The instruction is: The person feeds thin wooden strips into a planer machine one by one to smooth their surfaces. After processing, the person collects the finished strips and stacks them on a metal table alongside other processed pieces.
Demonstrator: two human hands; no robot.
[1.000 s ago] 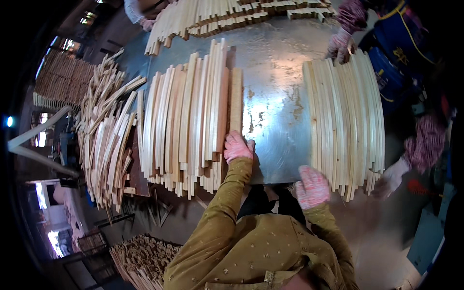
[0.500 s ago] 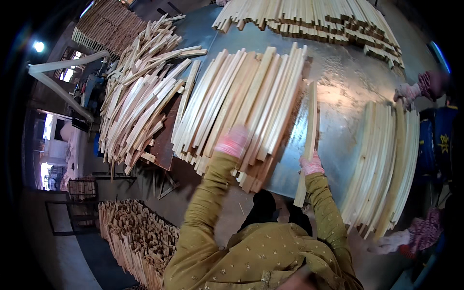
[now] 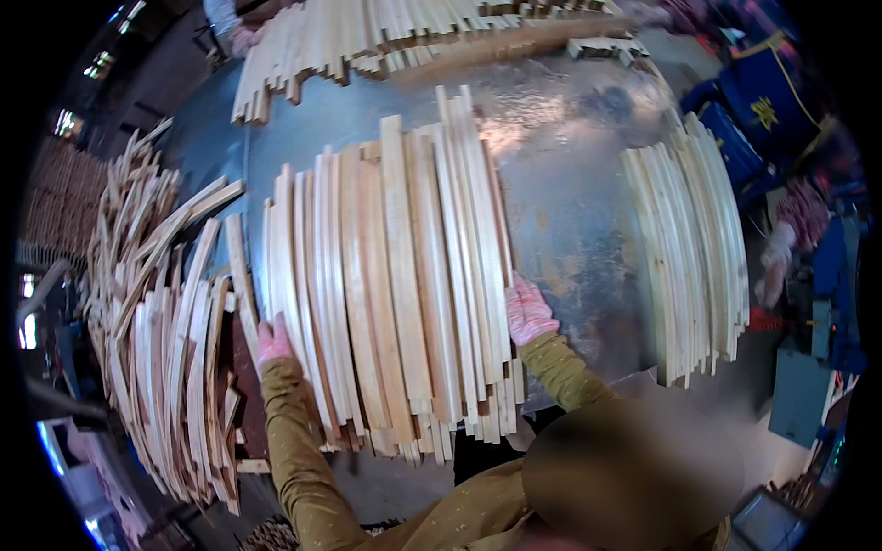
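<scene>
A broad row of pale wooden strips lies side by side on the metal table, pointing away from me. My left hand, in a pink glove, rests at its left edge with fingers stretched forward. At the opposite edge, my right hand, gloved likewise, lies along the outermost strip with its fingers extended. Neither hand is wrapped round a single strip. The near ends of the strips are uneven; a few sit on top of others.
A jumbled heap of strips lies left. Another bundle lies on the metal table at right, near a co-worker's gloved hand. At the far edge, another person's hand is beside a long stack.
The view has turned. My right hand has let go of the single strip and moved to the row's right edge. My left hand went from the top of the row to its left edge.
</scene>
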